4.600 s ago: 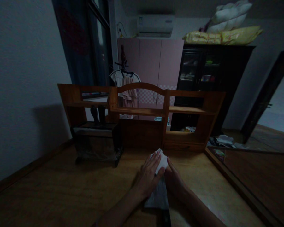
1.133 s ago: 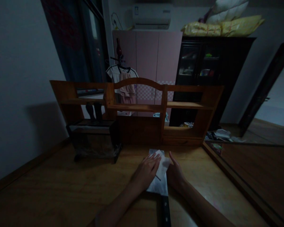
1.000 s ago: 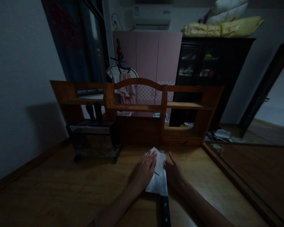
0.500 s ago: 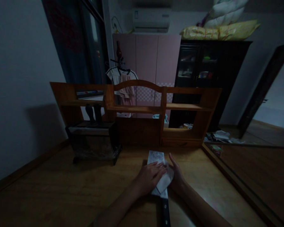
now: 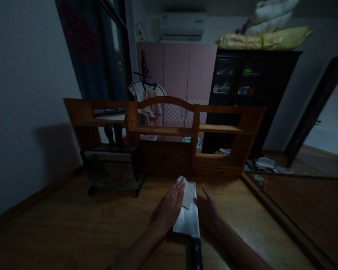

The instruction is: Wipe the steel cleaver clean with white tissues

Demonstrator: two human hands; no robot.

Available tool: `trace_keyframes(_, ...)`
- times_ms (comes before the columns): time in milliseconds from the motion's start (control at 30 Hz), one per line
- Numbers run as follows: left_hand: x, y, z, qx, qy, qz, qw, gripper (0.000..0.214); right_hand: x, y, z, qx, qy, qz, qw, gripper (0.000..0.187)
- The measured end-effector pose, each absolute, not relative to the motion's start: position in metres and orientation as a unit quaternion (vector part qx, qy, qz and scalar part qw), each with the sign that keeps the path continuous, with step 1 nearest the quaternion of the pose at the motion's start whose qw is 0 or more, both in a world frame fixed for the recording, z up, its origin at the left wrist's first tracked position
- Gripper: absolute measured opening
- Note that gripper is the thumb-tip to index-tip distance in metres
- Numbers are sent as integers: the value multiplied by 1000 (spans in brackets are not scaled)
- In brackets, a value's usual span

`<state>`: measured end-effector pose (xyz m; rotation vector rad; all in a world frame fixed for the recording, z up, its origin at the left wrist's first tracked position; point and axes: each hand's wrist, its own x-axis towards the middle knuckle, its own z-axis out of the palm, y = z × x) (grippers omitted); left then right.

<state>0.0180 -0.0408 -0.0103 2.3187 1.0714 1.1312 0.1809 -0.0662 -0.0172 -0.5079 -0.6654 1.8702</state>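
Note:
A broad cleaver (image 5: 187, 223) lies flat on the wooden desk (image 5: 73, 225), its dark handle (image 5: 197, 257) pointing toward me. A folded white tissue (image 5: 188, 193) rests on the far end of the blade. My left hand (image 5: 169, 208) lies with fingers stretched out flat, pressing the tissue's left part against the blade. My right hand (image 5: 208, 212) rests on the desk against the blade's right edge, fingers extended and the thumb raised, steadying the cleaver.
A dark knife block (image 5: 112, 165) with two handles stands at the back left. A wooden desk shelf (image 5: 169, 131) runs along the desk's far edge. Behind are a pink wardrobe (image 5: 183, 75), a dark cabinet (image 5: 242, 82) and hanging clothes (image 5: 150, 101). The room is dim.
My left hand has slid the tissue from near the cleaver's handle end up to the far end of the blade. The right hand has stayed beside the blade.

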Motion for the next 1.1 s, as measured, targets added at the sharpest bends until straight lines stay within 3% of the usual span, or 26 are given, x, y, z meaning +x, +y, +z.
trace_keyframes(167, 21, -55, 2, 891, 255, 332, 176, 40, 182, -65, -19, -214, -274, 775, 528, 49)
trace_keyframes(500, 23, -37, -19, 814, 407, 361, 202, 47, 182, -63, -26, -197, -264, 787, 522, 56)
trace_keyframes(933, 19, -52, 0, 863, 286, 374, 182, 45, 186, -63, -22, -166, -228, 801, 529, 56)
trace_keyframes(1100, 22, -56, 2, 909, 257, 302, 130, 44, 186, -58, -28, -174, -199, 797, 543, 52)
